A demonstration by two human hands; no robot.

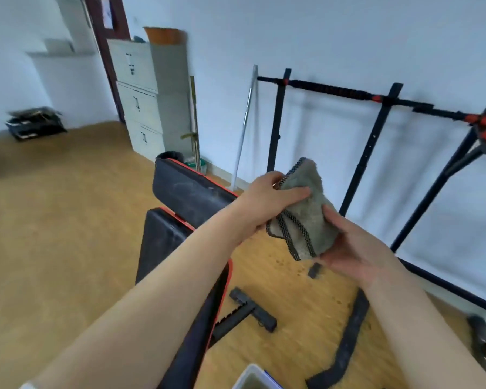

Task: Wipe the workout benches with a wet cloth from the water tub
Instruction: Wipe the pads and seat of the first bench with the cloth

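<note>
Fingers (295, 193) of left hand (264, 200) and right hand (354, 248) gripped the folded grey cloth (306, 220) in mid-air; the workout bench (185, 189) lay below-left, lengthwise away from the person, nearer the left hand.

Pale walls (348, 37), a yellow wood floor (54, 220), a grey filing cabinet (141, 99) by the dark door frame (107, 66), a black pull-up rack (376, 113) against the wall.

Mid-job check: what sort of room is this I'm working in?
Likely a small gym set up in an office-type room: a padded black workout bench with orange trim, a black rack frame with orange clamps, a steel bar leaning beside it, plus grey filing cabinets.
</note>
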